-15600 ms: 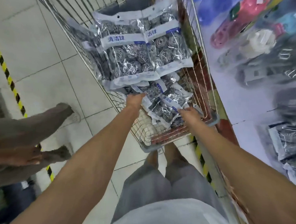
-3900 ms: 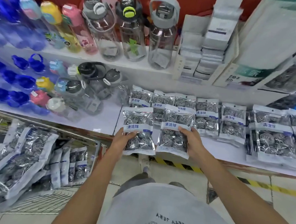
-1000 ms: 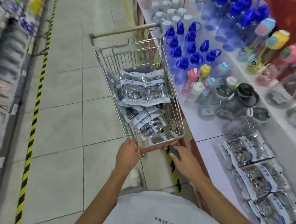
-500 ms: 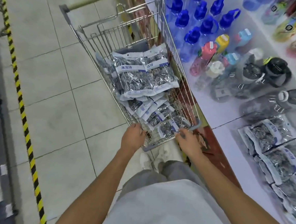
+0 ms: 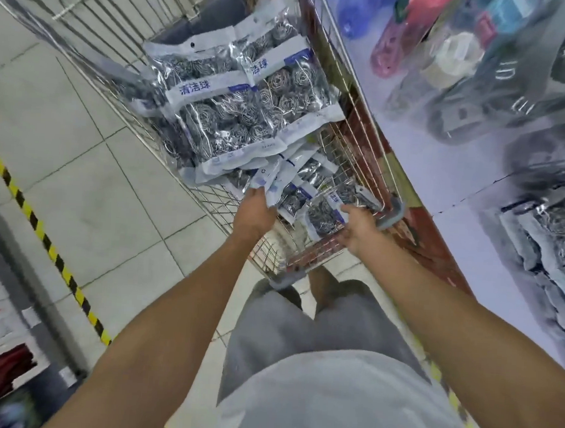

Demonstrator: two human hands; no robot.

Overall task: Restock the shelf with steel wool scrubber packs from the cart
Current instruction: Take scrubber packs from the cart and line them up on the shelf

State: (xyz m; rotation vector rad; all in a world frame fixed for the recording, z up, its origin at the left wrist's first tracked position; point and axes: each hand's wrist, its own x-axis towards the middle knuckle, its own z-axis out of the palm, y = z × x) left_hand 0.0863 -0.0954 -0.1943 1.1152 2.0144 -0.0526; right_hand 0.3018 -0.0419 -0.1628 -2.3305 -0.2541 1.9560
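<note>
Both hands are in the wire cart (image 5: 353, 152), picking up the next packs. Left hand (image 5: 254, 212) pinches the white edge of a small steel wool scrubber pack (image 5: 276, 184) w/ fingers closed on it. Right hand (image 5: 355, 229) is clamped on another small pack (image 5: 325, 216), thumb on top, near the cart's front corner. Big multi-packs (image 5: 234, 110) lie higher on the pile, partly over the small ones. Shelf (image 5: 456, 177) is just to the right, w/ packs already laid there (image 5: 551, 237), blurred. To do it well, imo: grip the pack body, not just the thin seal, lift straight up so neighbours don't drag along, and keep labels facing up for the shelf.
</note>
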